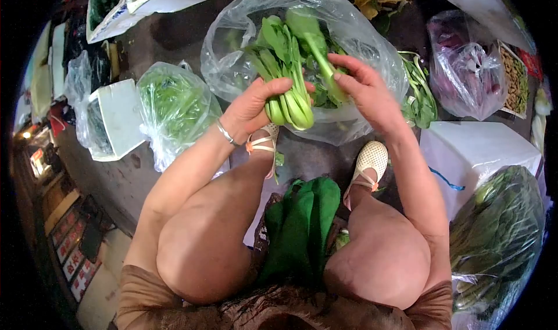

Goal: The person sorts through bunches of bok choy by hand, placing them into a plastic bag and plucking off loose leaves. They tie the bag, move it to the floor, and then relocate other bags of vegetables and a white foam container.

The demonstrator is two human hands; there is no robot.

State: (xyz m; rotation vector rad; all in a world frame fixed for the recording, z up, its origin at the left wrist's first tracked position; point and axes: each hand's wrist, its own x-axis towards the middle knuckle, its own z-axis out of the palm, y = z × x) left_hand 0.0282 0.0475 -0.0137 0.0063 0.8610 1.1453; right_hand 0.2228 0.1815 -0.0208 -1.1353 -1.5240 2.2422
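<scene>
My left hand (256,103) is closed round a bunch of bok choy (289,100), its pale green stem ends pointing toward me and the leaves away. Between the thumb and fingers of my right hand (360,86) is a single bok choy stalk (318,48) with a broad leaf at its far end. Both hands are over a large clear plastic bag (232,25), which lies open on the ground with more green leaves (334,97) inside. How many stalks the left hand holds cannot be counted, as they overlap.
A tied bag of leafy greens (177,103) and a white foam box (116,118) stand at left. At right are loose greens (421,92), a bag of purple vegetables (468,68), a white box (474,144) and a large wrapped bundle of greens (500,231). My shoes (370,161) flank the near ground.
</scene>
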